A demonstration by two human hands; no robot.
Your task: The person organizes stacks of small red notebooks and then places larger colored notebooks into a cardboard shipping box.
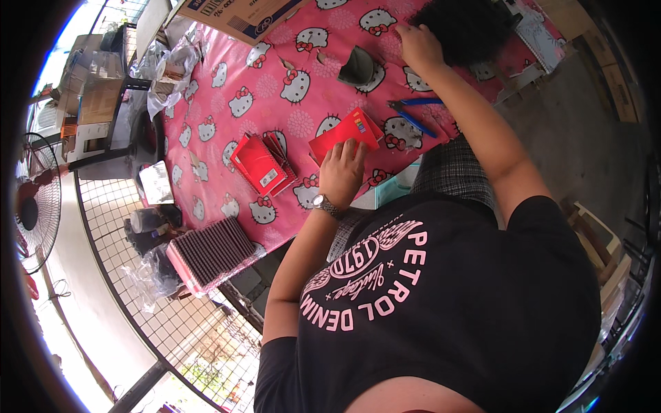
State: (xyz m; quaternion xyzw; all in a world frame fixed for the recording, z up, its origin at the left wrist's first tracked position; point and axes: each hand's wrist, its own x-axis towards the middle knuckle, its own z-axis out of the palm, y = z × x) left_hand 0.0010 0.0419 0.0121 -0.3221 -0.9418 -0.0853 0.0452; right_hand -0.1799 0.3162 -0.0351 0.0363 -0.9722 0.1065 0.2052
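Note:
My left hand (342, 172), with a watch at the wrist, has its fingers over the near part of a red notebook (352, 128) and holds it at the table's front edge. The thumb is hidden. My right hand (421, 49) reaches to the far side, beside a heap of black, wiry strands (468, 31). Its fingers are apart and slightly bent, with nothing visible in them. Blue-handled pliers (416, 115) lie below my right forearm. Left of my left hand, a few red spiral notebooks (261, 165) lie stacked.
A pink patterned cloth (227, 138) covers the table. On it stand a dark green cup-like piece (358, 67) and a cardboard box (241, 17). A stack with dark ridged edges (213, 251) sits at the left corner. White spiral pads (540, 41) lie far right; a fan (31, 206) stands left.

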